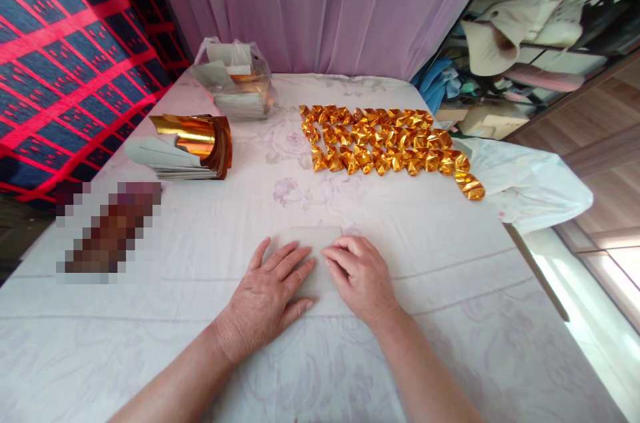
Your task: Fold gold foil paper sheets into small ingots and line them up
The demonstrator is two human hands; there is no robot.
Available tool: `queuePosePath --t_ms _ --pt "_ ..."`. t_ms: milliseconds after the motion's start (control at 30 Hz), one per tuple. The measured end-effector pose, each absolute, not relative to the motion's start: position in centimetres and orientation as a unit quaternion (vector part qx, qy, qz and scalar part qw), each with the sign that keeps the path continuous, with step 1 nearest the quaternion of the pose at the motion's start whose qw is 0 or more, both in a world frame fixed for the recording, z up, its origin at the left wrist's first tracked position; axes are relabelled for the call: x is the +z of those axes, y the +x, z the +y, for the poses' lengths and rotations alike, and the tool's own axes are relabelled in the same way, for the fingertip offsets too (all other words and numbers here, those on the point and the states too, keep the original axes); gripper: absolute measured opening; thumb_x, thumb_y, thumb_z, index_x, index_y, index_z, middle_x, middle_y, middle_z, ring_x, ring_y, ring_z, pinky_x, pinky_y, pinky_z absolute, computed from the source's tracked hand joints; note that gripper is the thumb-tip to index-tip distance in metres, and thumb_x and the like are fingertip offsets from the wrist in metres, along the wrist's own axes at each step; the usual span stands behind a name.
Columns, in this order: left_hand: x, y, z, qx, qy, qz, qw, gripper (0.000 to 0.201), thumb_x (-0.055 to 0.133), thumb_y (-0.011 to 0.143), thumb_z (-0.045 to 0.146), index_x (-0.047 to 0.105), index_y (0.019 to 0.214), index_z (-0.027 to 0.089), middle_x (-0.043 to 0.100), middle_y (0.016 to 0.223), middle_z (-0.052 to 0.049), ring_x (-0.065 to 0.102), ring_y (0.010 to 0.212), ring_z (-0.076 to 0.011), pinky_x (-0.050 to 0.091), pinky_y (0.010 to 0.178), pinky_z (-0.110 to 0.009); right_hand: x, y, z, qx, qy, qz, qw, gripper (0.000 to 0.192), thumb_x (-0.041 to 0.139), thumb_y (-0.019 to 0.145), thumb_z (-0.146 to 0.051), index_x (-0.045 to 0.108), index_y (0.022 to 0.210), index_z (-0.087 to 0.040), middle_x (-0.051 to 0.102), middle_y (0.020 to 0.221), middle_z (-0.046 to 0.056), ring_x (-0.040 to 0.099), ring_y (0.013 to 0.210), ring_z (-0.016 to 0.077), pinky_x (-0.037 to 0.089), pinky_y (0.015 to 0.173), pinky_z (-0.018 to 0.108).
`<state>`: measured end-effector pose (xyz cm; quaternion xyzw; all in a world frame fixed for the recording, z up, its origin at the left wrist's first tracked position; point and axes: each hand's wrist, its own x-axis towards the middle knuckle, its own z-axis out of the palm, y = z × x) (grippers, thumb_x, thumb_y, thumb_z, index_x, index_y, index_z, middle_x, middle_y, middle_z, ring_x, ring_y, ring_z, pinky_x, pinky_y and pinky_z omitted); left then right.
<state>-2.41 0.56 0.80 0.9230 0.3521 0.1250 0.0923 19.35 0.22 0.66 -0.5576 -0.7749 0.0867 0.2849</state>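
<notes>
A pale grey sheet of paper (316, 234) lies flat on the cloth-covered table in front of me, its far edge showing beyond my fingers. My left hand (270, 289) rests flat on its left part, fingers spread. At the right side of the sheet, my right hand (363, 273) has its thumb and fingers drawn together, pinching at the paper; the fingertips partly hide what they grip. Beyond my hands sit rows of folded gold foil pieces (380, 136). To the left stands a curled stack of foil-backed paper (190, 149), gold on one face and grey on the other.
The table's floral cloth (210, 216) reaches a purple curtain (320, 3). A clear plastic bag (240, 86) of more sheets stands at the back left. A white plastic bag (540, 179) hangs over the right edge, by cluttered shelves (530, 29). A blurred patch (110, 233) lies left.
</notes>
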Motion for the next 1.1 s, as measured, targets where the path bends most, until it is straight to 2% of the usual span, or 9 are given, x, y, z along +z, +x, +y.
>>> queuePosePath --t_ms 300,833,1100 --pt "0.96 -2.40 0.72 0.134 0.921 0.349 0.107 0.055 0.060 0.092 0.042 0.049 0.141 0.023 0.054 0.145 -0.007 0.045 0.136 -0.0305 0.008 0.120 -0.059 0.61 19.55 0.25 0.093 -0.546 -0.784 0.280 0.020 0.056 0.090 -0.018 0.074 0.096 -0.024 0.066 0.091 0.005 0.059 0.087 0.0197 0.049 0.081 0.035" --pt "1.14 -2.36 0.71 0.113 0.926 0.349 0.087 0.052 0.057 0.094 0.043 0.049 0.141 0.022 0.052 0.147 -0.006 0.044 0.137 -0.0291 0.000 0.121 -0.056 0.61 19.56 0.32 0.102 -0.541 -0.785 0.283 0.017 0.057 0.090 -0.017 0.073 0.091 -0.022 0.066 0.087 0.004 0.059 0.083 0.0186 0.047 0.078 0.033" --pt "1.13 -2.40 0.68 0.105 0.928 0.350 0.073 0.054 0.055 0.094 0.044 0.047 0.143 0.021 0.052 0.147 -0.005 0.042 0.138 -0.0284 -0.002 0.122 -0.054 1.08 18.96 -0.02 0.118 -0.532 -0.798 0.257 0.019 0.057 0.091 -0.018 0.073 0.101 -0.022 0.065 0.092 0.005 0.057 0.087 0.0197 0.047 0.081 0.035"
